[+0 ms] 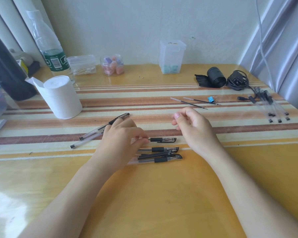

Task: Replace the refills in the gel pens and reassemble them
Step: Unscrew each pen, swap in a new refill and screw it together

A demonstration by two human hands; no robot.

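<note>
My left hand [122,140] pinches the barrel of a capped gel pen [163,139] that lies level just above the table. Below it a small pile of capped gel pens [162,154] lies side by side, partly hidden by that hand. Two clear pens [100,130] lie slanted to the left, behind my left hand. My right hand [191,122] hovers to the right with fingers loosely curled and nothing in it. Two thin refills [193,102] lie farther back. A bundle of clear gel pens [268,105] lies at the far right.
A toilet paper roll [62,97] stands at the left, a water bottle [50,48] behind it. Small plastic containers [171,57] line the wall. A blue binder clip [210,99], a black roll [215,77] and a coiled black cable [237,79] sit at the back right.
</note>
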